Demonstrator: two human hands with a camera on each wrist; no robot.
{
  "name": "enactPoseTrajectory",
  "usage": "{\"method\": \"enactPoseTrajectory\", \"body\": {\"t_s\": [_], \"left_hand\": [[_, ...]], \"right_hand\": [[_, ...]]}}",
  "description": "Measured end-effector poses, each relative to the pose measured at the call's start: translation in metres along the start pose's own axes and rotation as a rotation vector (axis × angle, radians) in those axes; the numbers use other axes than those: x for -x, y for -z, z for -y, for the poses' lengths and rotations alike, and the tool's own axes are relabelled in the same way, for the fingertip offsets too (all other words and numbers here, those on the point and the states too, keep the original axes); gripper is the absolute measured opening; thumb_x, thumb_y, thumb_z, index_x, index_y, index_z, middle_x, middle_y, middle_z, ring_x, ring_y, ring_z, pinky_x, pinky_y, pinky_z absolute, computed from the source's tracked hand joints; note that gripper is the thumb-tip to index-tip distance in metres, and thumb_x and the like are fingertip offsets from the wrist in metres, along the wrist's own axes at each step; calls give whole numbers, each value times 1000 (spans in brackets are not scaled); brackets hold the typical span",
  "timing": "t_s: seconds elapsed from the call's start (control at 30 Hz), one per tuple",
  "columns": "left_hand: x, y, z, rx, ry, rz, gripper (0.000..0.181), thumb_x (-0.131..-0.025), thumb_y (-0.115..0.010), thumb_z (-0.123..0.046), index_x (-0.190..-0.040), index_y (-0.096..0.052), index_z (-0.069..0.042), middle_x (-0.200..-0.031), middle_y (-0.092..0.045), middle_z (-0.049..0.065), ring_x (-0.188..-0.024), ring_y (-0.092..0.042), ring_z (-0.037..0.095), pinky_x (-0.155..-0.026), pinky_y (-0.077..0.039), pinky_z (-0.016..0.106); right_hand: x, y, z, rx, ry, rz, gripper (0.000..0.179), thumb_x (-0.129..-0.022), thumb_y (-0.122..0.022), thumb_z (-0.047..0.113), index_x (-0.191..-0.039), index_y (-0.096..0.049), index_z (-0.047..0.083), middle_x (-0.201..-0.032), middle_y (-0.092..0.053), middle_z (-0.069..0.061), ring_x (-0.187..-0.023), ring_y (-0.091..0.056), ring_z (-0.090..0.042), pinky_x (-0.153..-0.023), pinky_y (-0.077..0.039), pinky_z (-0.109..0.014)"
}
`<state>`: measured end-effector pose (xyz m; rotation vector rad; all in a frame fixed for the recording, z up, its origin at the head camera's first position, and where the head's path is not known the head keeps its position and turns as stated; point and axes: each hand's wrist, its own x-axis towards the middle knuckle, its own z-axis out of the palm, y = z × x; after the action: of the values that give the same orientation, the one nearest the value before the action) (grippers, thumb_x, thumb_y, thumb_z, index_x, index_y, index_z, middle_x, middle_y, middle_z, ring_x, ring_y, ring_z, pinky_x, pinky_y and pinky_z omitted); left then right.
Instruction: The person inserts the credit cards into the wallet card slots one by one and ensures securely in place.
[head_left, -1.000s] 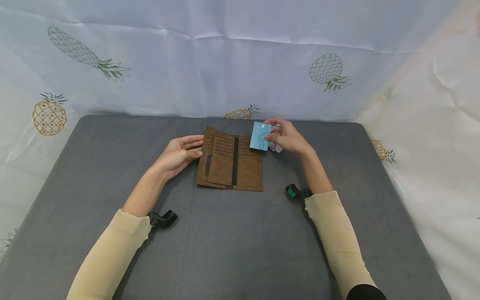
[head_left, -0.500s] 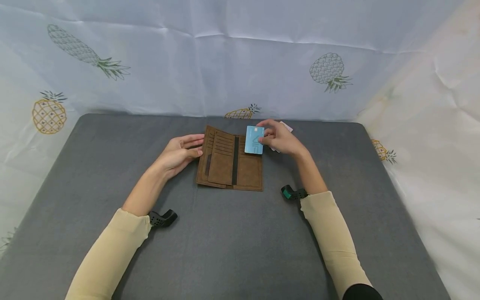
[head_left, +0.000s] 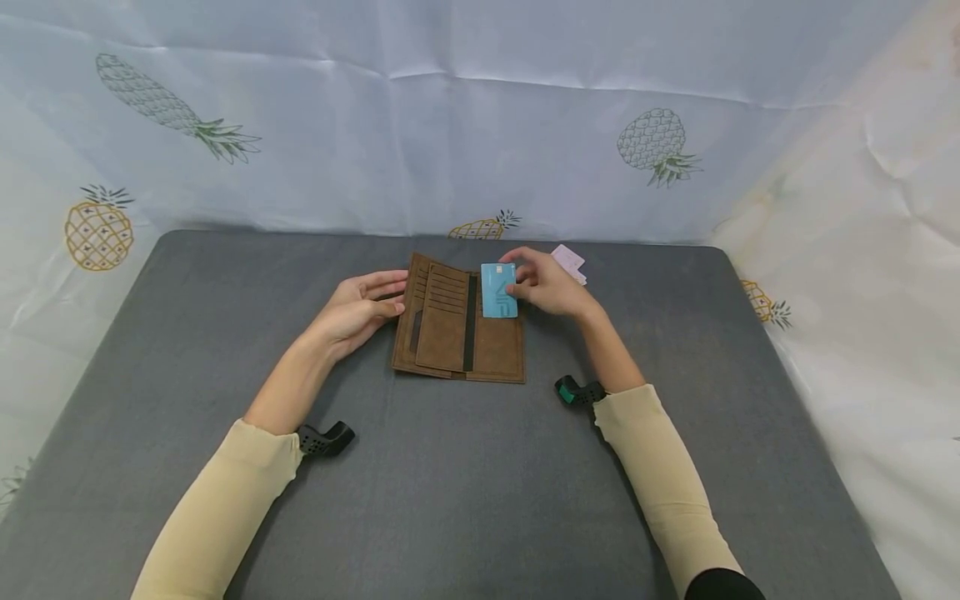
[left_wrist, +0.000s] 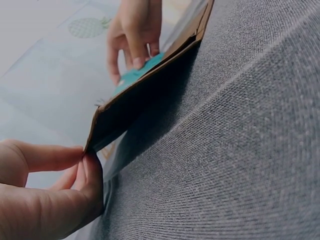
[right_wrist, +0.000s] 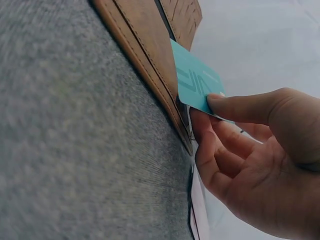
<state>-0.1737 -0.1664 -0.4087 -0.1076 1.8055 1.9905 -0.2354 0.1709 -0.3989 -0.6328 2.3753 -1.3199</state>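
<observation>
A brown wallet (head_left: 441,340) lies opened out on the grey table, its card slots and a dark centre strip showing. At its left edge, my left hand (head_left: 352,312) pinches the raised cover between thumb and fingers; the left wrist view shows this edge (left_wrist: 95,120) lifted off the cloth. My right hand (head_left: 551,282) pinches a light blue card (head_left: 497,292) by its right side, thumb on the face. The card overlaps the upper right panel of the wallet. In the right wrist view the card (right_wrist: 195,82) slants close over the brown panel (right_wrist: 145,30).
Pinkish paper notes (head_left: 570,260) lie behind my right hand near the table's far edge. The grey table (head_left: 465,492) reaches back to a white pineapple-print cloth (head_left: 420,150). Black wrist mounts (head_left: 326,439) sit at both sleeve cuffs.
My right hand has carried the blue card left and slightly nearer, over the wallet's right panel. More of the pinkish notes behind it shows. The left hand and wallet stay in place.
</observation>
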Motion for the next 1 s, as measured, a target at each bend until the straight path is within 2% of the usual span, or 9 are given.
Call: {"method": "enactPoseTrajectory", "body": {"t_s": [0.13,0.3,0.53,0.73,1.0], "left_hand": [[1,0,0,8,1,-3,69,-106,-51,14,-169,-35,-6,-176,-32,17,-160,-38,29,-100,-56,12],[1,0,0,15,4,0,70,-105,-51,14,-170,-34,-6,-176,-31,17,-161,-38,29,-100,-56,12],[1,-1,0,15,4,1,69,-105,-51,14,-169,-35,-6,-176,-32,17,-155,-43,26,-100,-56,13],[2,-2,0,19,3,-3,69,-105,-51,14,-169,-35,-7,-175,-32,17,-153,-44,24,-100,-56,13],[1,-2,1,23,-6,-11,66,-106,-53,12,-168,-38,-6,-172,-36,17,-132,-55,12,-97,-55,14]], "right_hand": [[-1,-2,0,2,-22,14,46,-105,-65,-2,-149,-52,-3,-87,-59,-7,-61,-41,-9,-63,-39,-26],[0,-3,0,8,-46,27,45,-106,-66,0,-149,-52,-3,-82,-54,-4,-60,-38,-10,-63,-39,-27],[1,-3,1,79,-62,25,45,-104,-70,2,-145,-55,-5,-87,-57,-6,-69,-47,-15,-65,-42,-27],[1,-3,1,91,-88,23,42,-102,-72,2,-140,-57,-8,-91,-56,-6,-75,-50,-16,-67,-44,-25],[3,-3,3,128,-87,17,30,-100,-75,5,-126,-66,-7,-97,-59,-7,-84,-54,-17,-71,-47,-24]]}}
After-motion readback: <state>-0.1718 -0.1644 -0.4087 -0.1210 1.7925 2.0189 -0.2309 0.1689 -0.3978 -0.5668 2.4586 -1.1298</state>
